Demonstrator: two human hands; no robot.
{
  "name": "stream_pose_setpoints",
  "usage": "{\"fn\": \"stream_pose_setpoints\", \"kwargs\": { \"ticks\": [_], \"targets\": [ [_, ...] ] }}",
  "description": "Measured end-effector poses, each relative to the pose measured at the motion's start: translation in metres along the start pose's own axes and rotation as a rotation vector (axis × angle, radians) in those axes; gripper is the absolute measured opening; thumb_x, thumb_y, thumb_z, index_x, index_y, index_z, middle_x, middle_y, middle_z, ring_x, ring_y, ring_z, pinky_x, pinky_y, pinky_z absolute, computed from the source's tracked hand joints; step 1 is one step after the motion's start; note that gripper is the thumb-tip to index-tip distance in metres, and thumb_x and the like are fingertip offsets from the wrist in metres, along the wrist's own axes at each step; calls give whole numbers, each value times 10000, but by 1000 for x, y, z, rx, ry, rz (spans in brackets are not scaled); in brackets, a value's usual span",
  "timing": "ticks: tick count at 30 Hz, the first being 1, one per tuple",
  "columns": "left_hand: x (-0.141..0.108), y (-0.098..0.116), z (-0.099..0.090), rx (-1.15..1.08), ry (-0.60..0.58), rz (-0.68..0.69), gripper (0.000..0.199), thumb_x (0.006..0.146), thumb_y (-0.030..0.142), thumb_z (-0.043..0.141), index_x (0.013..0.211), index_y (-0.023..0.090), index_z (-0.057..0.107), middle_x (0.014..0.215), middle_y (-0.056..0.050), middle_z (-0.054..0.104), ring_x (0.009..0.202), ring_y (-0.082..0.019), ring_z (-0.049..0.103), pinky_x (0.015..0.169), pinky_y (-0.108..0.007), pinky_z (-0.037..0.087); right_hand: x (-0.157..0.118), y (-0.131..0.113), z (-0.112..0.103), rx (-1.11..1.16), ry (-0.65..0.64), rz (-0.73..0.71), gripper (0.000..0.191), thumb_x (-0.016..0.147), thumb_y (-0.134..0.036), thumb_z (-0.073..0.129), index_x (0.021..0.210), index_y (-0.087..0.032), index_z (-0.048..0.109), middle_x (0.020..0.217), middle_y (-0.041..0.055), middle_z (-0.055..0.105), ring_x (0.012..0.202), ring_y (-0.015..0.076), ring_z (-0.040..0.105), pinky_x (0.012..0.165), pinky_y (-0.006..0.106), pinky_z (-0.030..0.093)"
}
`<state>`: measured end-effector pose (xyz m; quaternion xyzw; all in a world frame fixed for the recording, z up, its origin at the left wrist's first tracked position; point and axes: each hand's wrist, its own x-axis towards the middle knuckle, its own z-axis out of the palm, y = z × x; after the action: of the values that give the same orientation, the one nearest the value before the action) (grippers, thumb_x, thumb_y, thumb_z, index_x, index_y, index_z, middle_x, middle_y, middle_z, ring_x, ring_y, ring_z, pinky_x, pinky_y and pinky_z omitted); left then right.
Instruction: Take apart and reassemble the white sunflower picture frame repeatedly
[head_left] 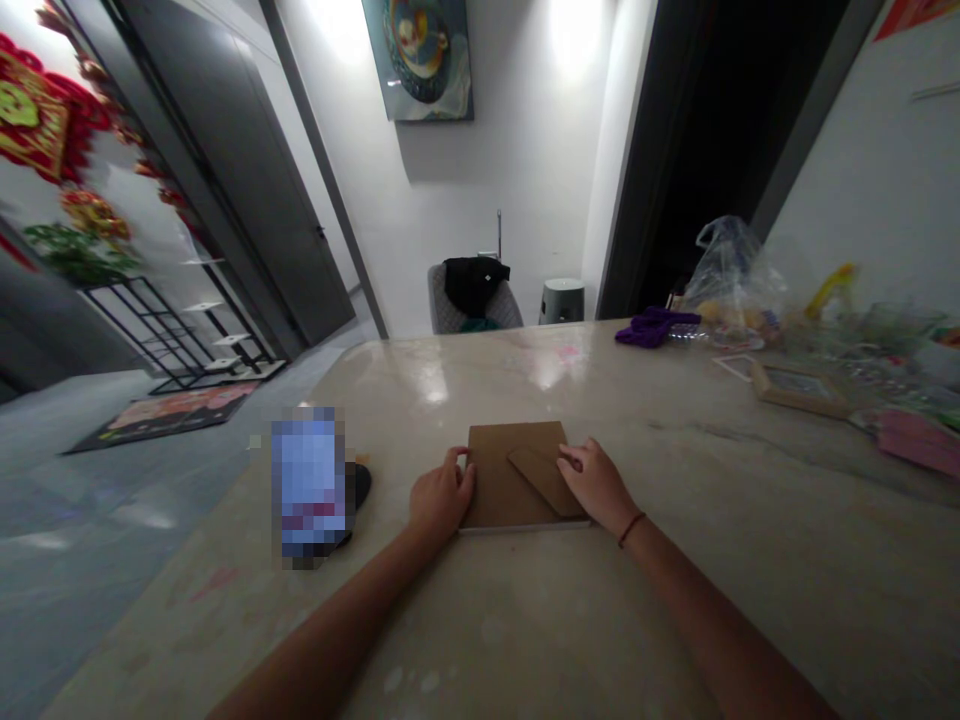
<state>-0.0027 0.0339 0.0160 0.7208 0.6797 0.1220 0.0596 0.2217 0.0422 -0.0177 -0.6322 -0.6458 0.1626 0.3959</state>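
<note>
At the left of the worktop (705, 610) stands a pixelated, mostly blue item (309, 485), with something dark just behind it. Next, the left hand (441, 495) rests, fingers slightly curled, against the left edge of a flat brown board (499, 490), which lies in front of the person. The right hand (592, 483) touches the board's right side, thumb and fingertips close together at a slanting flap (547, 480); whether they pinch it, I cannot tell. Farther right are a purple cloth (654, 326), a clear plastic bag (731, 285) and a wooden frame (799, 388).
</note>
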Motion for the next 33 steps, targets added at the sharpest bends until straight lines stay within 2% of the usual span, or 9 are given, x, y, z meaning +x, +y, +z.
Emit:
{"fn": "stream_pose_setpoints", "kwargs": {
  "ticks": [2,4,7,11,19,22,28,31,33],
  "targets": [
    [-1,1,0,20,-14,1,355,900,338,277,1189,215,443,808,-26,673,767,-193,632,650,-273,402,-4,-3,5,-89,-13,-112,333,773,-291,461,982,-129,665,1069,155,588,973,242,556,904,394,413],
    [-1,1,0,45,-25,7,377,905,325,258,1219,218,437,853,-41,682,786,-197,635,663,-277,406,-7,-5,11,-129,-55,-182,409,794,-346,449,1102,-123,601,1270,165,484,1168,272,446,994,438,334],
    [0,2,-1,104,-38,36,416,905,307,248,1276,234,424,907,-75,685,817,-208,635,697,-293,413,-10,-5,16,-153,-170,-184,632,793,-468,442,1288,-75,421,1405,172,327,1312,271,261,1060,451,243],
    [2,4,-1,170,-69,65,449,902,297,246,1321,236,397,908,-107,687,806,-218,637,715,-314,421,-11,-5,17,-176,-237,-183,723,800,-538,391,1350,-74,320,1438,164,261,1342,250,182,1082,427,203],
    [5,3,1,158,-72,105,472,895,362,276,1311,187,415,950,-142,680,839,-240,635,740,-330,424,-11,-10,16,-248,-251,-174,714,800,-518,396,1335,-49,339,1425,178,283,1336,256,199,1086,413,201],
    [4,4,0,154,-69,116,525,875,440,302,1312,171,410,951,-155,677,846,-261,633,739,-343,424,-12,-11,16,-255,-248,-173,736,786,-527,418,1327,-34,343,1418,191,289,1333,264,206,1082,420,210],
    [-1,2,-9,124,-138,205,912,672,712,432,1337,93,349,1015,-208,646,910,-318,611,760,-369,423,-17,-17,17,-295,-213,-168,885,689,-621,517,1317,-19,352,1418,233,261,1336,310,173,1077,443,195],
    [0,-3,-15,68,-200,254,1017,566,744,511,1338,104,341,1080,-200,625,954,-320,599,766,-351,426,-16,-15,14,-286,-273,-158,989,631,-680,531,1340,-26,313,1441,234,193,1347,319,105,1077,456,176],
    [1,-6,-19,30,-239,266,1039,529,720,564,1345,121,330,1128,-188,607,982,-312,591,774,-333,426,-15,-11,9,-255,-359,-155,1083,569,-710,556,1365,-38,262,1460,227,121,1353,312,42,1079,455,165]
  ]
}}
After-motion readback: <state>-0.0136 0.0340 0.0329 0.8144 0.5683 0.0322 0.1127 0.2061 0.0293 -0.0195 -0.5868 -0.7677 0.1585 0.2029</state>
